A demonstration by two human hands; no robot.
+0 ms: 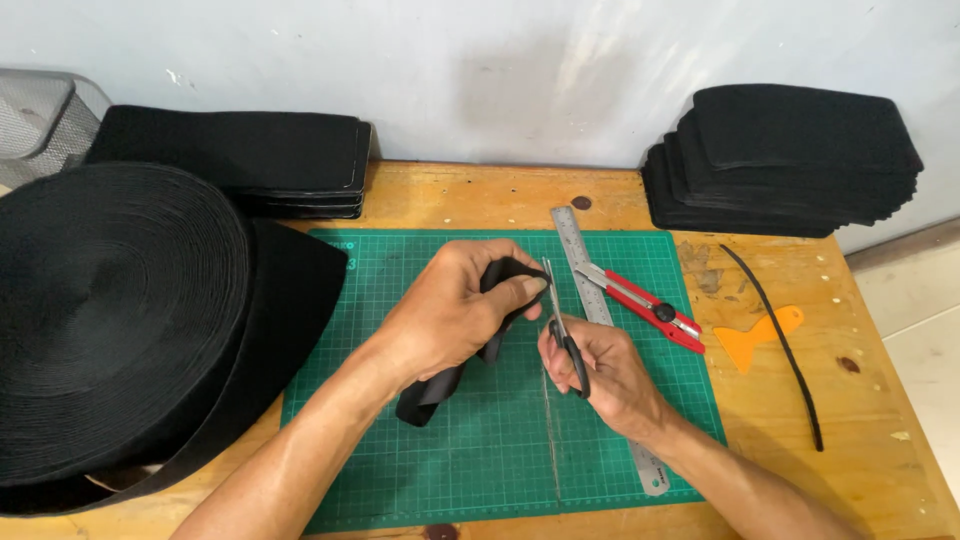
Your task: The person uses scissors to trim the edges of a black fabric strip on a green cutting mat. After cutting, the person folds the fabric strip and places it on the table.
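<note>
The black strap (487,330) is bunched in the left hand (455,310), fingers clamped around it above the middle of the green cutting mat (500,450), a loose end trailing down onto the mat toward the person. The right hand (600,370) grips one pair of scissors (562,325), fingers closed through the handles, blades pointing up right at the strap's top edge beside the left thumb. Just to the right lie one steel ruler (585,270) and one red utility knife (650,310) across it. The mat's near and left parts lie open. On the wooden table (860,420) to the right sit one orange scraper (760,338) and one thin black strip (785,345). Two stacks of black cut pieces (790,160) stand at the wall, and one large black roll (110,320) crowds the left edge.
</note>
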